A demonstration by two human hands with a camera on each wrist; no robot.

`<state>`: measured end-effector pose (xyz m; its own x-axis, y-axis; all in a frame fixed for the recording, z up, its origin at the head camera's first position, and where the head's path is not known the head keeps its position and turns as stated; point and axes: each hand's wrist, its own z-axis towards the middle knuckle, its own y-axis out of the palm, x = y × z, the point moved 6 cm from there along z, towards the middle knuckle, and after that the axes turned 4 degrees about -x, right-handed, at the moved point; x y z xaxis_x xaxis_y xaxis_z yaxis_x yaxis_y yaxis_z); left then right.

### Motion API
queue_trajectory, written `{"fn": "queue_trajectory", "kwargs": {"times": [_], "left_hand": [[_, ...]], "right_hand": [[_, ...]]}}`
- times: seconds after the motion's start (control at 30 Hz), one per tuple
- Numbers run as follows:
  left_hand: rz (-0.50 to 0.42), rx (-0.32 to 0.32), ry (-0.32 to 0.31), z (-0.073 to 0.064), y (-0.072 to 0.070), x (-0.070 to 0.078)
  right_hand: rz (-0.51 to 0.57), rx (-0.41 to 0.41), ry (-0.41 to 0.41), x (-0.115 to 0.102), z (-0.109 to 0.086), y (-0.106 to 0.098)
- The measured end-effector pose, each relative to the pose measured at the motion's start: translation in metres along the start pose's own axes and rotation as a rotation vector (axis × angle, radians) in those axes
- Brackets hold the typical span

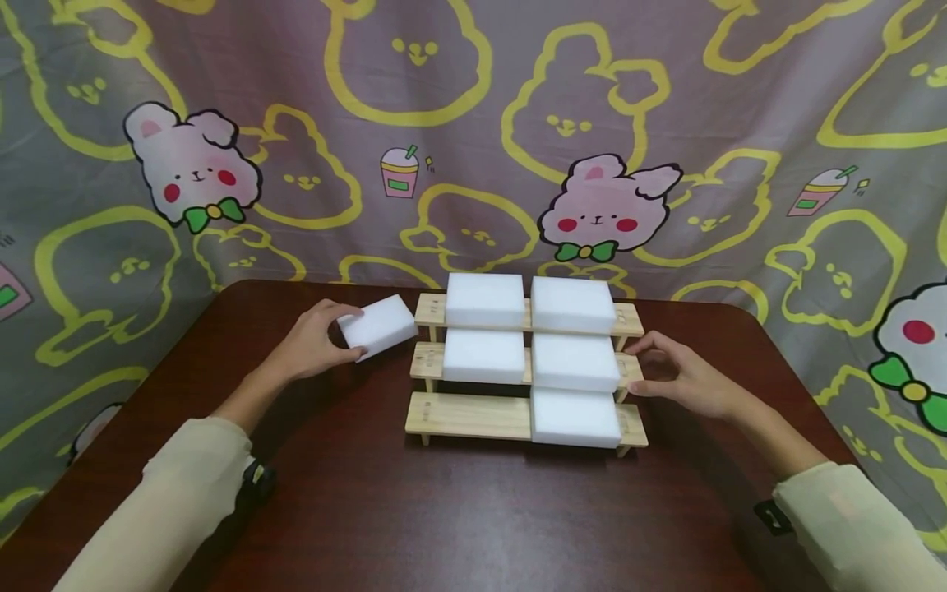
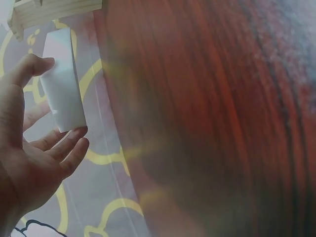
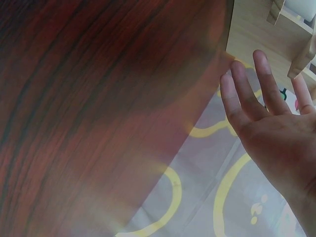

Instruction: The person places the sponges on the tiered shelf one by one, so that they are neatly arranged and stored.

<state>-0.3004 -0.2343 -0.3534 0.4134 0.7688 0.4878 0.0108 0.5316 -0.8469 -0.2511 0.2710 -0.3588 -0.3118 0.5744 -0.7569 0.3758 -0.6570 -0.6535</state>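
My left hand [image 1: 314,339] pinches a white foam block [image 1: 379,327] between thumb and fingers, just left of a three-tier wooden stand [image 1: 469,415]. The block is tilted, and in the left wrist view its narrow side [image 2: 64,81] faces the camera. White foam blocks sit on the stand: two on the top tier, two on the middle tier and one [image 1: 575,415] at the right of the bottom tier. At the stand's right end is my right hand [image 1: 684,378], thumb and forefinger at the middle tier's edge. Its other fingers [image 3: 271,91] extend loosely in the right wrist view.
The stand rests on a dark reddish-brown wooden table [image 1: 444,518] with rounded far corners. Behind and beside the table hangs a patterned curtain [image 1: 296,82] with yellow outlines and cartoon rabbits.
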Motion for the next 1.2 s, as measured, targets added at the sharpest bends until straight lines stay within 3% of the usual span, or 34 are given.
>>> {"fn": "queue_trajectory", "kwargs": {"times": [0.43, 0.87, 1.2], "left_hand": [[-0.012, 0.020, 0.057, -0.011, -0.018, 0.009], [-0.059, -0.036, 0.065, -0.023, -0.035, 0.014], [-0.124, -0.073, 0.144, -0.032, -0.043, 0.023]], "right_hand": [[0.003, 0.000, -0.005, 0.000, 0.000, -0.001], [0.030, -0.005, -0.016, 0.001, 0.000, 0.001], [0.026, -0.003, -0.021, 0.001, 0.000, 0.001]]}}
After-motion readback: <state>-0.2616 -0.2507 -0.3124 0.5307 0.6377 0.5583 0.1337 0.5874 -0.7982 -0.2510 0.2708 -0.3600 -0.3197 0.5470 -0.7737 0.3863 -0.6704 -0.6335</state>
